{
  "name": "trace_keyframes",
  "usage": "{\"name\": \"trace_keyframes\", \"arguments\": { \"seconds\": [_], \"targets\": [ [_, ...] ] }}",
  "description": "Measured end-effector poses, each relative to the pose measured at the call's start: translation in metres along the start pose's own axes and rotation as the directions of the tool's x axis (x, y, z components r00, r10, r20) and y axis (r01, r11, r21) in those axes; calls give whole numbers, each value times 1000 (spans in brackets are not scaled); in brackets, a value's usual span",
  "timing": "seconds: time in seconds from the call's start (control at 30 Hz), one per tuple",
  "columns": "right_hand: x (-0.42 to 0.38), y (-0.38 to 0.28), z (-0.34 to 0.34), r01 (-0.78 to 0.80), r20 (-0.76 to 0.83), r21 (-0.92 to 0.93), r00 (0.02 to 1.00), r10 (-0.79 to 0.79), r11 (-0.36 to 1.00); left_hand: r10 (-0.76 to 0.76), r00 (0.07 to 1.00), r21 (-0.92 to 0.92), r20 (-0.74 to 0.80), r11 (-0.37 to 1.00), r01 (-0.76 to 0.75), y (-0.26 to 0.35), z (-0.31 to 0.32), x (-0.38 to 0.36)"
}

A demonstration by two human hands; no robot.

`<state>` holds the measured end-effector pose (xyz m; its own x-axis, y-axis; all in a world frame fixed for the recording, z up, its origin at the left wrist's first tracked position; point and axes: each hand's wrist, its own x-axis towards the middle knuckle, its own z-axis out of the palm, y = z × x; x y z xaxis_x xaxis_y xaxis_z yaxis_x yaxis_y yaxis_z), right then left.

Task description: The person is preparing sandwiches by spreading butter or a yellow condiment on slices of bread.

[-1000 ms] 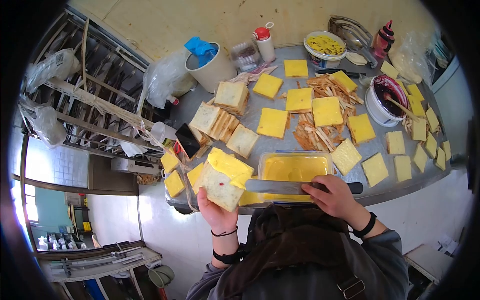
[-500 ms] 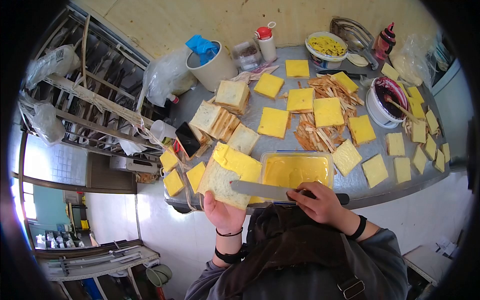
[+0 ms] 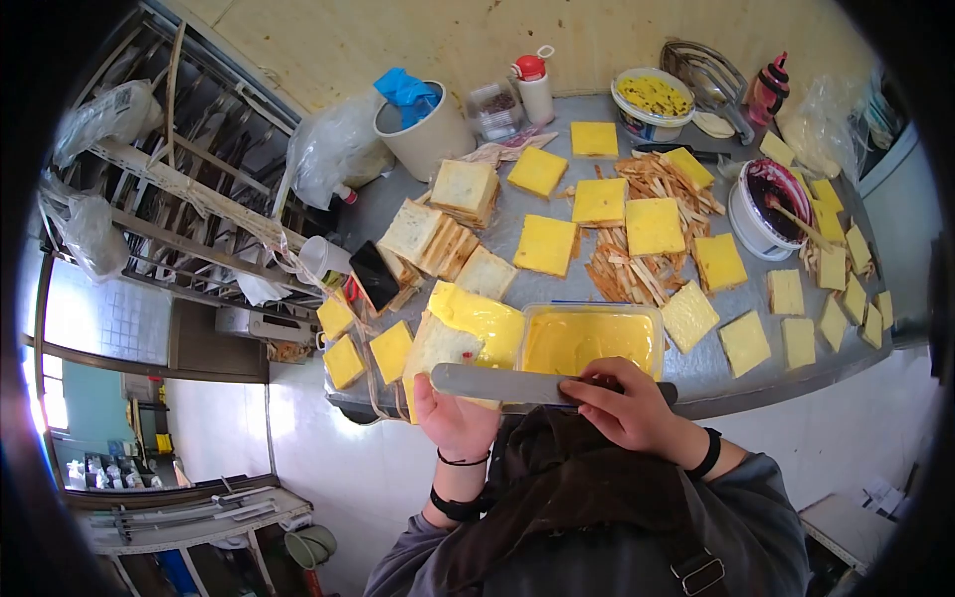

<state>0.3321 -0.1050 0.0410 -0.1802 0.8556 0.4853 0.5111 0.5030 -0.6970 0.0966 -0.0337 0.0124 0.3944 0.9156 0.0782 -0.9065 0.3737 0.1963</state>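
Left hand (image 3: 453, 418) lower centre, cupped under bread slice (image 3: 438, 348), gripping it. Right hand (image 3: 627, 408) closed on spreading knife (image 3: 497, 384), blade flat across slice. Yellow spread tub (image 3: 589, 338) just behind on table (image 3: 696, 363).

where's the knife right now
In the head view the knife lies flat across the bread slice in the left hand, gripped by the right hand, just before the yellow tub.

Bright, even daylight fills the scene; a window (image 3: 40, 388) at far left glares white. Strong fisheye bending, black vignette at the corners, soft shadows, sharp centre.
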Motion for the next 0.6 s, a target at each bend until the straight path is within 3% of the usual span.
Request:
{"name": "trace_keyframes", "arguments": {
  "seconds": [0.1,0.17,0.27,0.3,0.5,0.6],
  "targets": [
    [2,3,5,88,63,-178,995,-78,980,95,990,58,-102,994,-89,-2,14,2],
    [-3,5,4,100,93,-214,992,-82,972,211,966,122,-150,973,-194,4,19,6],
    [-15,7,-5,104,145,-217,987,-73,971,298,949,167,-101,946,-279,26,12,5],
    [-18,8,-8,103,162,-212,984,-69,972,378,912,262,-159,907,-330,27,16,4],
    [-16,3,-7,-21,61,-124,998,28,992,352,928,246,-125,917,-315,15,18,-6],
    [-12,1,4,0,100,-103,995,10,995,320,938,242,-132,928,-282,3,17,-10]
  ]
}}
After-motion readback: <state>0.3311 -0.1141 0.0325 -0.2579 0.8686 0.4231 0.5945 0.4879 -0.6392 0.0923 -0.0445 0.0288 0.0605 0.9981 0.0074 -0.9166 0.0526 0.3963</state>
